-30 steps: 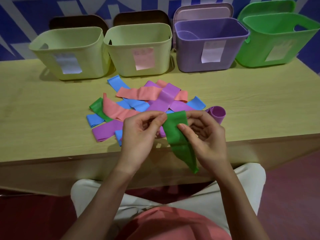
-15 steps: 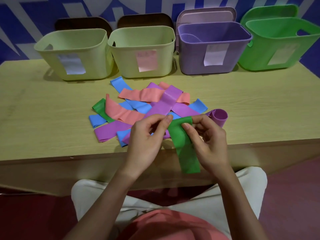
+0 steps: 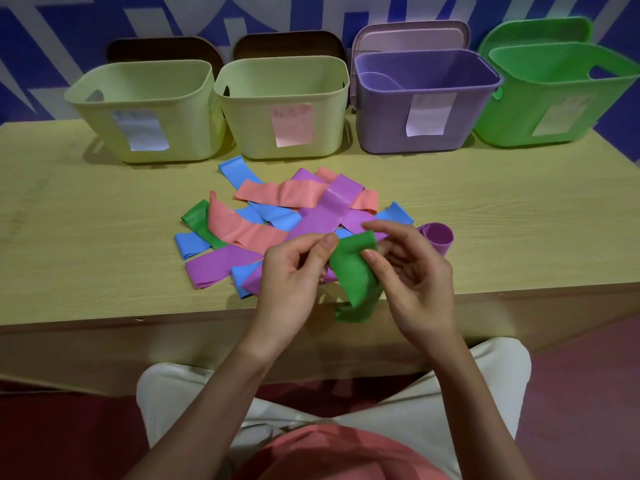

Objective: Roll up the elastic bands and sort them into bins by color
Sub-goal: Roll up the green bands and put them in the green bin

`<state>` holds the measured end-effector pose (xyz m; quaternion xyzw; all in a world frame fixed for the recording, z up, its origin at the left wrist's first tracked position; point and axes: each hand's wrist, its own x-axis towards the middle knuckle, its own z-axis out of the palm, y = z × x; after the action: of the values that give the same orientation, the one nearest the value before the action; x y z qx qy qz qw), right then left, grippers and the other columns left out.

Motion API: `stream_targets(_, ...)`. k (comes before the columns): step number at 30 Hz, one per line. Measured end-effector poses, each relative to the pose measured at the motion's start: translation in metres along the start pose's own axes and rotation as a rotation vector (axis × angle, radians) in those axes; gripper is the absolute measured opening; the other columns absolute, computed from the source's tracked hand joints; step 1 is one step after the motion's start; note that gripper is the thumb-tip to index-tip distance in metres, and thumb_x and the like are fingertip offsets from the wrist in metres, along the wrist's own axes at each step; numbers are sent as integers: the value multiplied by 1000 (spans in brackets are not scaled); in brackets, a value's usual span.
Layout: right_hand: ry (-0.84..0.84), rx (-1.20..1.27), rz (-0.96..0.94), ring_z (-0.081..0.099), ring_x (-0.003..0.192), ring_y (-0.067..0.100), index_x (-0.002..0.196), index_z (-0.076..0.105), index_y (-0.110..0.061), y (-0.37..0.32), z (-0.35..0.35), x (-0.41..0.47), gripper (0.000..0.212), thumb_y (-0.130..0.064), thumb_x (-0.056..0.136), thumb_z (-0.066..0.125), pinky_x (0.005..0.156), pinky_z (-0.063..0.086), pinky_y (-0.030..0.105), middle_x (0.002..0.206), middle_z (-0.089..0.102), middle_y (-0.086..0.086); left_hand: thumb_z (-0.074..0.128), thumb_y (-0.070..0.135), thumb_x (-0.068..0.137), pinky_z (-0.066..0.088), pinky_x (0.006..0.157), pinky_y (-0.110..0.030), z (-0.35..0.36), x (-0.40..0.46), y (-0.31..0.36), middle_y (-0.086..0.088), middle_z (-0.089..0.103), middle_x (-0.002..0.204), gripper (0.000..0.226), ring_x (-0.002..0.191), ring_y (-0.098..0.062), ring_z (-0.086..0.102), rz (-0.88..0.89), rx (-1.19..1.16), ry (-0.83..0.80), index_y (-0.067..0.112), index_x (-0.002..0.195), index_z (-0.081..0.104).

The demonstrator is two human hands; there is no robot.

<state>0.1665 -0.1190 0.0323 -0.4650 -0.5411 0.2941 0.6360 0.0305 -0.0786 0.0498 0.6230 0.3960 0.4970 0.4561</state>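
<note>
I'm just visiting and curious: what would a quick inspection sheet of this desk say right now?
Surface: wooden table, pale, bands heaped mid-table.
Job's things: green band partly rolled in both hands; loose pile of blue, pink, purple, green bands; rolled purple band beside it; four bins at the back, purple bin holding one band.
Clutter: nothing seen.
Grippers: left hand and right hand pinch the green band.
Cables: nothing seen.
Surroundings: blue-white wall, bin lids leaning on it.

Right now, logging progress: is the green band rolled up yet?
Partly: both hands, left hand and right hand, curl the green band's top; its tail hangs loose.
</note>
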Motion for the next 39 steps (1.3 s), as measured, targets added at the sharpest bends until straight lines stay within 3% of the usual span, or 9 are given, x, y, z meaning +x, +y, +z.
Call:
stream_targets(4,29,-57,-3,55,68,7,96,58,-23,0,0,2,20,-7,85,62,68,48,20,75,59,2,53,31,93,29,50,-16,2,-2,-2,0,35,53,50,51,-5,32,-21,11,-31,-5,59,45)
stream_targets(7,29,-79,15,52,64,5,91,57,-25,2,-1,2,17,-10,86,61,63,45,17,67,55,2,51,34,94,29,52,-19,1,-1,-5,8,38,51,45,51,-2,34,-2,56,-67,3,61,49)
stream_targets(10,20,-114,33,53,63,10,90,56,-24,6,-2,2,13,-13,86,60,60,44,21,71,56,12,55,31,91,43,62,-22,-2,-2,-9,3,64,72,23,66,-5,55,7,65,-84,12,86,68)
stream_targets(13,36,-121,40,54,61,21,90,56,-24,9,-3,2,10,-15,86,60,59,45,26,74,57,12,59,34,85,50,71,-28,-5,-1,-11,4,67,83,12,76,-13,62,60,137,-97,27,87,68)
stream_targets(16,35,-68,64,54,62,12,93,57,-24,12,2,2,10,-19,86,62,60,46,23,70,57,9,61,28,84,51,70,-31,-3,0,-11,7,68,79,8,74,-12,63,69,160,-19,28,84,69)
stream_targets(25,12,-60,56,56,71,9,101,61,-30,12,4,5,24,-14,84,65,68,49,25,74,62,3,56,5,92,35,57,-7,0,2,-4,21,53,49,24,54,7,48,-23,80,59,16,72,64)
stream_targets(31,16,-152,46,55,67,3,94,64,-24,14,-1,5,11,-17,84,64,65,47,19,78,64,-3,55,27,89,31,52,-23,-2,1,-5,-4,36,52,40,55,-8,36,-6,65,-8,-1,61,54)
stream_targets(35,-20,-168,92,54,66,4,95,67,-13,16,-5,6,13,-20,85,65,65,47,21,75,64,-2,64,26,89,45,62,-17,-6,0,-8,13,62,63,15,61,0,55,-32,98,-52,18,77,69)
stream_targets(39,-26,-104,93,56,68,8,91,66,-20,12,-4,7,7,-18,85,64,64,48,26,76,65,4,65,29,81,54,73,-42,-5,1,-13,2,72,81,19,75,-21,66,-8,166,-33,16,92,73)
